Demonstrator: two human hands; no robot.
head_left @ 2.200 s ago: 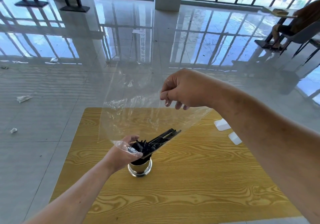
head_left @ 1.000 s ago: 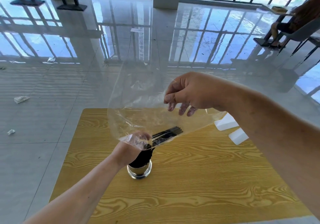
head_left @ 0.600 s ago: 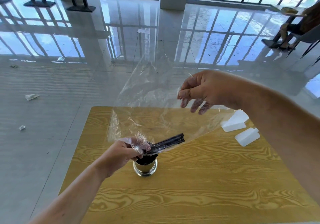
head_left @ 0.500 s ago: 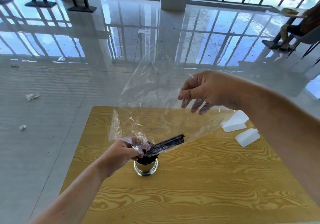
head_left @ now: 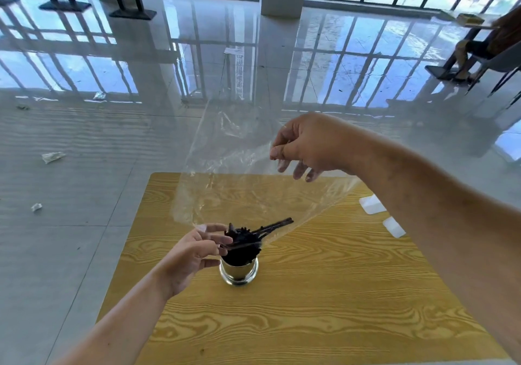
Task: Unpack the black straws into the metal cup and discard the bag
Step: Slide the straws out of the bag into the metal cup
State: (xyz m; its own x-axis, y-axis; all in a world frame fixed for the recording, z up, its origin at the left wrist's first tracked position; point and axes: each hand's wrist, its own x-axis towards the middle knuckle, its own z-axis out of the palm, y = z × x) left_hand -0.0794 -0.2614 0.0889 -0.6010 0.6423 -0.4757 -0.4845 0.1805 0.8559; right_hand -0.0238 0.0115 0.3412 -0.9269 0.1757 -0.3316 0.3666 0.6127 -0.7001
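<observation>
Left hand (head_left: pixel 194 251): no longer clamped on the bunched mouth of the bag (head_left: pixel 239 189) as half a second ago; now fingers spread and relaxed, gripping nothing, hovering just beside the cup rim; impossible to tell whether the fingertips brush the film.
Right hand (head_left: pixel 307 144): unchanged in role; pinches the upper film between thumb and forefinger, other fingers hanging loose, holding the bag raised above the table (head_left: pixel 310 308).
Bag: clear, slack, stretched from the pinch down to the cup, mouth now free and loosened.
Black straws (head_left: pixel 242 240): mostly down in the metal cup (head_left: pixel 239 273), standing as a dark bunch above its rim.
Last few straws (head_left: pixel 277 223): slanted up to the right, lower ends at the cup, upper ends seemingly inside the film.
Metal cup: upright near the table's middle, unsupported by either hand.
Meaning for the task: unpacking nearly complete; release of the mouth probably clears the way for lifting the bag off.
Risk: film could drag the slanted straws out or tip the cup.
Left to do: freeing those straws, then discarding the bag.
Elsewhere: white blocks (head_left: pixel 372 205) at the table's right edge; paper scraps (head_left: pixel 52 156) on the floor.
</observation>
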